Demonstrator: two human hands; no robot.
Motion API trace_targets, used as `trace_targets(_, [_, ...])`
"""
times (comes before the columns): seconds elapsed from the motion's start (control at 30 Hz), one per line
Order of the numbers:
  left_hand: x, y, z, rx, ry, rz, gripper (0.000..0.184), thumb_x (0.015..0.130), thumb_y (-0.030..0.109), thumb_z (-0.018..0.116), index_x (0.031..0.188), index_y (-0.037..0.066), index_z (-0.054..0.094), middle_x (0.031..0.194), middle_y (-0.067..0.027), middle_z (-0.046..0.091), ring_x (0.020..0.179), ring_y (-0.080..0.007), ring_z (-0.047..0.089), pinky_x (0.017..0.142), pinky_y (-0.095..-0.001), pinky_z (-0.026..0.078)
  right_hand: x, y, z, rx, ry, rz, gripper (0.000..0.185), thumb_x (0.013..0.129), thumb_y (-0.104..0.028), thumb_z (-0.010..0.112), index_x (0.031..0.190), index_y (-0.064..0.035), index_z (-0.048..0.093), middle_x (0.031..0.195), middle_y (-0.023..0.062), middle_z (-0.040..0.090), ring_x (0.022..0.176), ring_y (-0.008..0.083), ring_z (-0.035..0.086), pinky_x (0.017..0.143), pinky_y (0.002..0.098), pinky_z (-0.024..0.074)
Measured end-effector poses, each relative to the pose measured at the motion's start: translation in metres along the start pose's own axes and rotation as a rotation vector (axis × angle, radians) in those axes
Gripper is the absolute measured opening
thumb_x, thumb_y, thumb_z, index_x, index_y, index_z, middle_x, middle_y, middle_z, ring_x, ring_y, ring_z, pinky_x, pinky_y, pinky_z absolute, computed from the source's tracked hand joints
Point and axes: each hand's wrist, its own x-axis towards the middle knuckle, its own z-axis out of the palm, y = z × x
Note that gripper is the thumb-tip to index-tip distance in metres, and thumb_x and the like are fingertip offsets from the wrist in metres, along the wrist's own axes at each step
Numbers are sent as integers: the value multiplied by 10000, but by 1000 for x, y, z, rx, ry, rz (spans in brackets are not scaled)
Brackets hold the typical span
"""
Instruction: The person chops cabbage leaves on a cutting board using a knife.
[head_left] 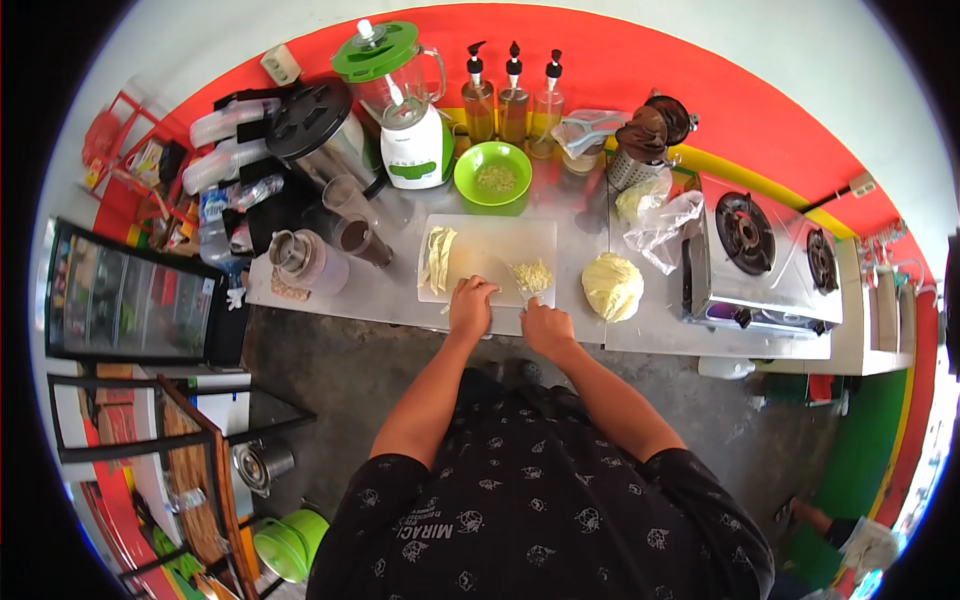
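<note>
My right hand (547,328) is wrapped round the handle of a knife (524,291), whose blade lies over the white cutting board (490,232). Beside the blade is a small heap of shredded cabbage (532,274). At the board's near edge, my left hand (471,307) has its fingers curled together; what they hold, if anything, is hidden. Pale cabbage strips (438,258) lie on the board's left side. To the right of the board, a cut cabbage head (612,287) rests on the metal counter. Behind the board stands a green bowl (494,154) with chopped pale bits inside.
A blender (412,130), pump bottles (513,108) and a steel canister (322,140) line the back. Cups (362,242) and a jar (310,262) stand left. A plastic bag (665,232) and gas stove (757,262) are right. Another person (866,548) is at lower right.
</note>
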Motion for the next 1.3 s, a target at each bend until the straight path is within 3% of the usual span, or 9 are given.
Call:
trace_targets(0.2, [-10,5,-18,-30,-17,79,257,830,-24,602,1016,90,738,984,-59,643,975,-299,598,877,-411,508,3,-25,1,37,82,130,390,999,-374,527,1101,2,555,932,233,719,897,410,713,805,508,560])
trace_targets(0.4, [0,-3,-26,-38,-146,133,235,842,-11,588,1012,77,724,1002,-63,642,980,-303,595,875,-410,517,5,-62,6,51,27,193,395,1023,-384,477,1090,-4,562,983,245,717,924,407,712,815,504,559])
trace_targets(0.57, [4,-10,-27,-61,-190,170,228,876,8,563,1029,79,717,1047,-67,649,1004,-316,593,871,-414,517,9,-74,10,-85,-20,260,230,981,-225,517,1078,-19,548,973,218,732,928,369,731,809,475,575])
trace_targets(0.77, [3,-8,-28,-56,-192,139,267,856,-9,550,1055,79,705,1059,-60,645,1045,-303,591,879,-407,528,16,-78,18,-62,-11,321,203,952,-148,518,1101,-10,520,981,207,738,912,359,739,789,449,586])
trace_targets(1.3, [2,-13,-29,-49,-207,121,285,846,-24,538,1043,77,717,1062,-52,658,1052,-283,605,872,-413,535,25,-78,15,-71,-19,273,282,940,-178,555,1139,14,502,1004,222,736,932,356,740,796,444,591])
